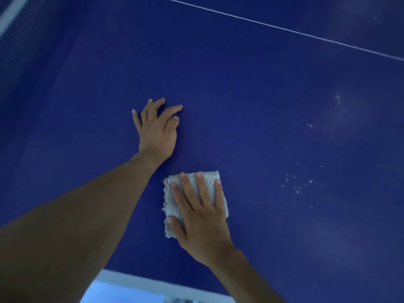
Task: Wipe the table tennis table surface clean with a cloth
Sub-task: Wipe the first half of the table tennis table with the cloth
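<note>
The blue table tennis table (251,88) fills the view. A folded grey terry cloth (175,206) lies flat on it near the front edge. My right hand (201,217) presses down on the cloth with fingers spread, covering most of it. My left hand (156,130) rests farther out on the bare surface, fingers apart, holding nothing, just beyond the cloth and slightly left.
White specks and dusty smears (299,182) dot the surface to the right of the cloth. A thin white line (284,29) crosses the table at the far side. The net (13,40) shows at the top left. The white front edge (142,283) runs at the bottom.
</note>
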